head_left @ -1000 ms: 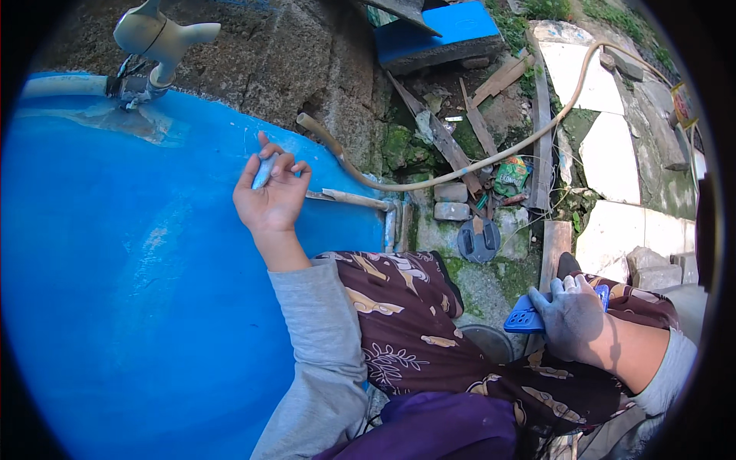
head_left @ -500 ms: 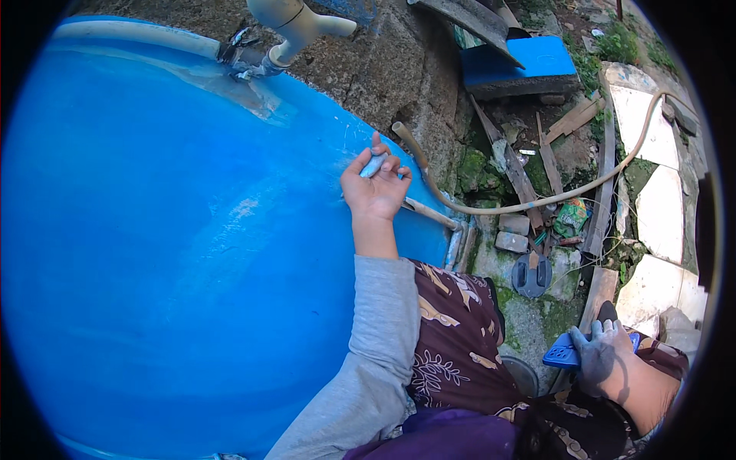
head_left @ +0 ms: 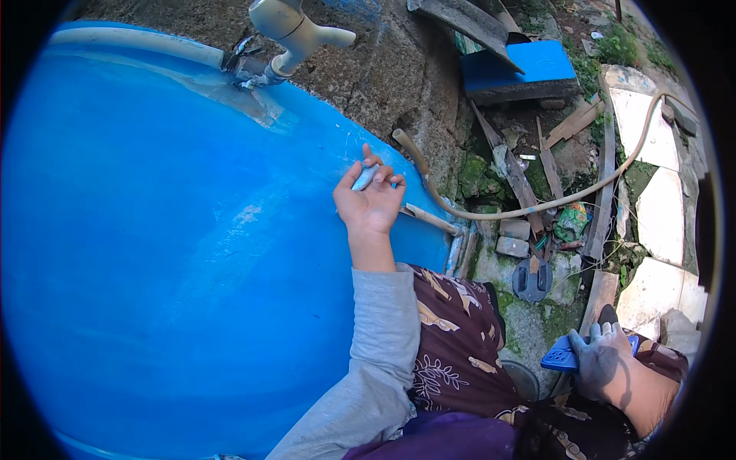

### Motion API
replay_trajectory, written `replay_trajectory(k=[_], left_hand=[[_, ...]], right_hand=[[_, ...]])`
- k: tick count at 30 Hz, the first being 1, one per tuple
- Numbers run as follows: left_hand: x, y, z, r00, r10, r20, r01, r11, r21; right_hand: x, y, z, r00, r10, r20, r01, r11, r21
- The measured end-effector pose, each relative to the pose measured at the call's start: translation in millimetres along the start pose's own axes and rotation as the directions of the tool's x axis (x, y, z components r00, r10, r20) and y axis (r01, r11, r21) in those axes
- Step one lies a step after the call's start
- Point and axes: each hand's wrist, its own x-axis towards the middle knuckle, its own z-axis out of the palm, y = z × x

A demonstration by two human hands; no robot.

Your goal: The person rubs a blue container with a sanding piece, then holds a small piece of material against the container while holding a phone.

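Note:
My left hand (head_left: 369, 201), its wrist in a grey sleeve, is palm up with curled fingers over a large blue smooth surface (head_left: 192, 253). Between the thumb and fingers sits a small silvery-blue, leaf-shaped thing (head_left: 365, 177); its exact kind is too small to tell. At the lower right, my right hand (head_left: 603, 359) grips a blue phone (head_left: 562, 354), back upward with its camera block showing. That hand rests near my lap, over dark patterned cloth (head_left: 452, 337). Dark grey shade or smudges cover its back.
A pale pipe (head_left: 138, 38) with a branched fitting (head_left: 295, 34) runs along the blue surface's far edge. A beige hose (head_left: 537, 202) curves across the right side, over planks (head_left: 521, 176), rubble and mossy ground. A blue-topped slab (head_left: 525, 65) lies beyond.
My left hand has shifted slightly left and nearer, still holding the small silvery-blue thing. My right hand keeps the phone almost in place.

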Motion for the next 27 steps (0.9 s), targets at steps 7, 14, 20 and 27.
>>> replay_trajectory(k=[7, 14, 20, 27], left_hand=[[4, 9, -4, 0.987, -0.037, 0.157, 0.032, 0.999, 0.029], [-19, 20, 5, 0.991, -0.005, 0.131, 0.008, 1.000, -0.020], [4, 14, -8, 0.986, -0.110, 0.122, 0.115, 0.993, -0.034], [-23, 24, 7, 0.984, -0.025, 0.176, 0.035, 0.998, -0.055]], right_hand=[[-4, -3, -2, 0.999, -0.029, -0.030, 0.027, 0.997, -0.070], [-1, -3, -4, 1.000, -0.018, 0.023, 0.019, 0.998, -0.055], [-3, -2, 2, 0.997, -0.037, -0.067, 0.028, 0.991, -0.127], [-2, -6, -9, 1.000, -0.027, 0.003, 0.027, 0.999, -0.037]])
